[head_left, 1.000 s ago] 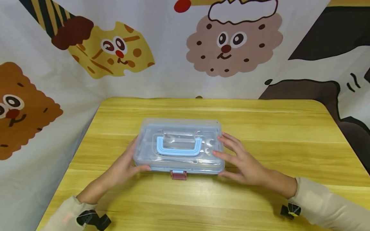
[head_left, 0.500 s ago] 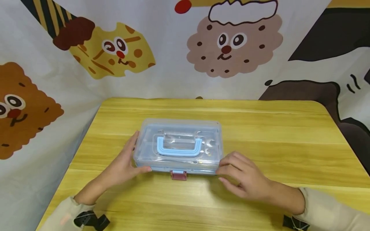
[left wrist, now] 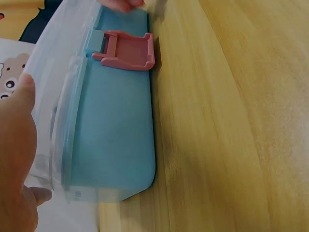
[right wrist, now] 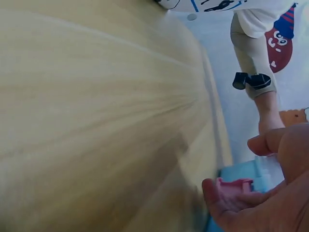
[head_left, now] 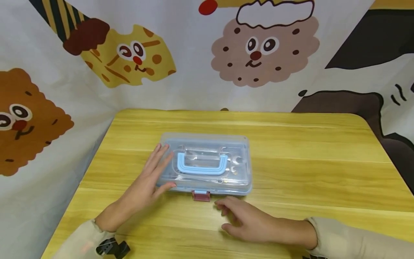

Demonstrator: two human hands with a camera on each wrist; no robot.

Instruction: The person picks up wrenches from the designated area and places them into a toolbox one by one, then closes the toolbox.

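Observation:
A plastic storage box (head_left: 207,182) with a clear lid and light blue base lies flat on the table. Its blue carrying handle (head_left: 202,171) is folded down on the lid, and silvery wrench-like ends (head_left: 237,159) show through. At the middle of the front wall is a pink latch (left wrist: 130,50). My left hand (head_left: 142,187) rests on the box's left end, fingers spread over the lid and thumb at the front edge. My right hand (head_left: 249,220), fingers loosely bent and holding nothing, is in front of the box, just right of the latch.
The wooden table (head_left: 323,162) extends around the box on all sides. A white cloth (head_left: 191,72) printed with cartoon biscuits hangs behind and along the left. Dark wrist cameras (head_left: 111,248) sit at the sleeves.
My right hand has left the box's right end and moved left and nearer, to the front by the latch. My left hand's fingers have shifted from the side onto the lid.

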